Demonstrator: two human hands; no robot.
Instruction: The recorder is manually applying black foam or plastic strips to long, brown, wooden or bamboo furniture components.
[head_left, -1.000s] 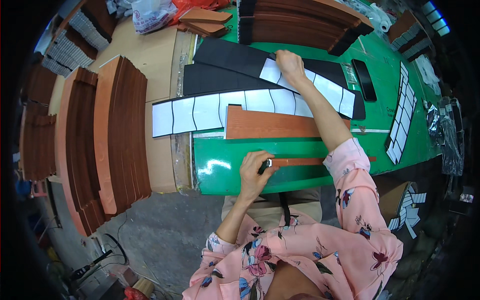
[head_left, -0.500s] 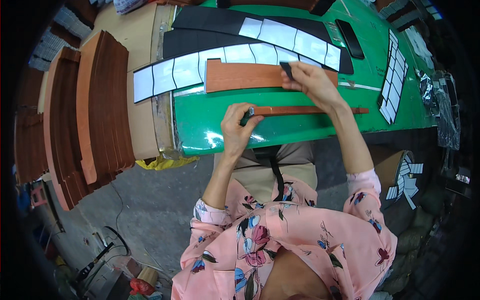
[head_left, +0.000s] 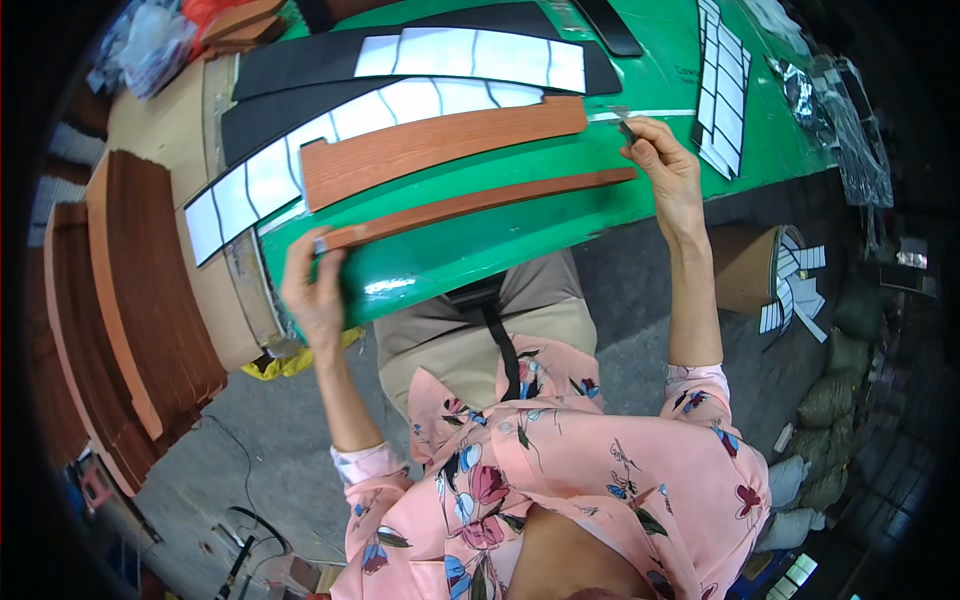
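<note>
Can see narrow brown strip (head_left: 480, 203) over green tabletop (head_left: 550, 218), on the near side of wide brown board (head_left: 445, 145), with a band of green between both. Is taken at its left end by left hand (head_left: 314, 288), just to the near side of the left end of wide brown board. Looks clamped there between thumb and fingers, although cannot tell the exact contact because of blur. Extends out of this grip toward the right, with nearly the whole length outside of the fingers. Cannot tell whether lies fully on green tabletop or is raised a little.

Runs with its long axis from lower left to upper right, roughly along the near edge of wide brown board. Turns a narrow face upward and looks slightly bowed. Points with its other end to the right, past the right end of wide brown board, and stops just on the near side of the fingertips of right hand (head_left: 662, 168).

To the right of wide brown board, can see this right hand with thumb and fingers together, pinched on small dark piece (head_left: 628, 132), near the board's right end but apart from it.

Beyond wide brown board, and partly covered by it, can notice white panel with dark lines (head_left: 248, 198); farther beyond, also black panels (head_left: 290, 68). To the left of wide brown board, can find stacked brown boards (head_left: 150, 270); to the right, past right hand, white gridded piece (head_left: 722, 105).
</note>
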